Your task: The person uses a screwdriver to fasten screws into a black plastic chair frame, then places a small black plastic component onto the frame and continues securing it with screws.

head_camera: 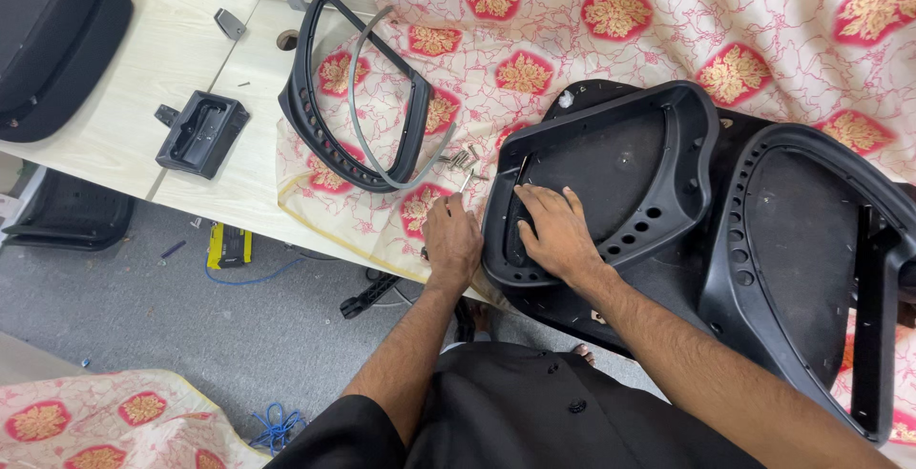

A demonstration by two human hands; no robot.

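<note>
My right hand (pixel 556 230) lies flat, fingers spread, on the inside of a black plastic chair seat frame (pixel 668 135) that rests on the table. My left hand (pixel 451 238) is just left of that frame at the table's front edge, pinching a thin metal screw (pixel 466 180) that points up. Several loose screws (pixel 462 157) lie on the patterned cloth (pixel 572 30) just beyond it. A second black chair shell (pixel 821 240) overlaps the frame on the right.
A black ring-shaped chair frame with a grey strip (pixel 363 97) lies left of the screws. A small black mechanism part (pixel 202 131) sits on the pale wooden table (pixel 143 68). A black cushion (pixel 52 35) is far left. Cables lie on the grey floor (pixel 191 316).
</note>
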